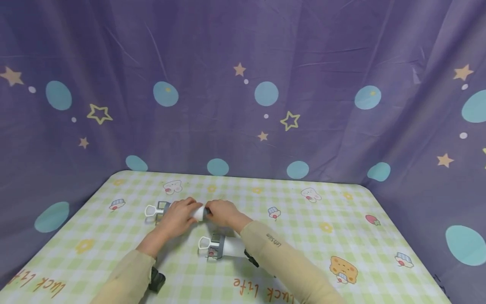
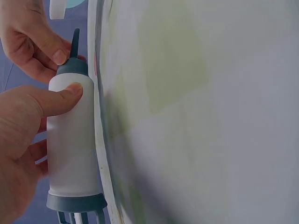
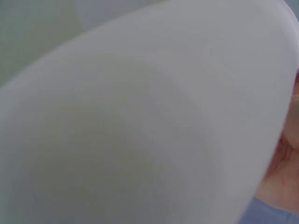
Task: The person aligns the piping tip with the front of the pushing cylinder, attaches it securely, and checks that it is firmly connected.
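Observation:
A white tube-shaped press (image 2: pixel 74 144), like a pastry syringe, has blue-grey ends, a thin nozzle (image 2: pixel 74 44) and a white ring handle (image 1: pixel 150 210). My left hand (image 1: pixel 181 217) grips its barrel, thumb laid along the side in the left wrist view. At the nozzle end, my right hand (image 1: pixel 224 211) pinches the blue-grey collar (image 2: pixel 72 67). A second, similar press (image 1: pixel 232 247) lies nearer to me, partly hidden under my right forearm. In the right wrist view a blurred white surface (image 3: pixel 154 107) fills most of the picture, with part of a hand at its right edge.
A green checked cloth (image 1: pixel 303 240) with printed cartoons and lettering covers the table. Behind it hangs a purple curtain (image 1: pixel 212 63) with stars and blue ovals. Dark straps with small cameras (image 1: pixel 156 279) sit at the wrists.

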Available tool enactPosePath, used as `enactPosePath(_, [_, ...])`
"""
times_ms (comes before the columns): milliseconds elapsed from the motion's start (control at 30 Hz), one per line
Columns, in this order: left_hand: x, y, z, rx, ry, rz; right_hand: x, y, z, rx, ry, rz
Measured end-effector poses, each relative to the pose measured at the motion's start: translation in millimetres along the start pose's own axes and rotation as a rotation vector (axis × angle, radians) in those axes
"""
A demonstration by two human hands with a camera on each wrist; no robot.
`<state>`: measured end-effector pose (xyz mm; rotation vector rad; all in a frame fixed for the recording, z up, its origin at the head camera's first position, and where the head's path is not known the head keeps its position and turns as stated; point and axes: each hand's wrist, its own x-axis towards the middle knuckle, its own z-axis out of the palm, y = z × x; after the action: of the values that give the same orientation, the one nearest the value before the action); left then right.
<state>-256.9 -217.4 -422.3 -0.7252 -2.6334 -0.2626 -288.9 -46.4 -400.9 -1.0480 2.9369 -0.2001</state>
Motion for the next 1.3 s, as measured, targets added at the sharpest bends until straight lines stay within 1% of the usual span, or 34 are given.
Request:
enactPosePath(133, [-1.3,0.1,2.5,-0.008,0.028,0.02,0,-1,3,-0.019,-0.01,0.008])
enactPosePath(233, [-2.0,0.5,3.8,-0.012,0.027,0.021,-1,-2,5,-0.021,-0.014,0.011])
enactPosePath(367, [-1.8,0.5,3.8,-0.036,-0.017,-0.018,-1,-2,6,-0.018,-0.009,0.017])
enactPosePath(500, [-1.6,0.2,3.7,-0.033,-0.055,-0.056,-1,-3,7,-0.009,-0.007,0.021])
enactPosePath(700, [-2.2,0.4,5.0,-0.043,-0.067,-0.081,-1,-3,7,0.009,-0.007,0.024])
enactPosePath(767, [-2.2,0.7,4.9,-0.046,-0.07,-0.078,-1,-3,7,0.019,-0.006,0.025])
enactPosePath(900, [-1.4,0.4,4.8,-0.032,-0.093,-0.073,-2,-1,5,0.043,-0.031,0.038])
enactPosePath(1067, [-0.7,1.3,0.7,-0.011,-0.121,-0.073,-4,7,-2,0.058,-0.054,0.068])
enactPosePath(1200, [1.0,6.3,-4.5,-0.008,-0.12,-0.059,-10,15,-8,0.088,-0.044,0.067])
enactPosePath(1300, [5.3,12.8,-8.4,-0.002,-0.109,-0.032,-18,20,-13,0.104,-0.038,0.052])
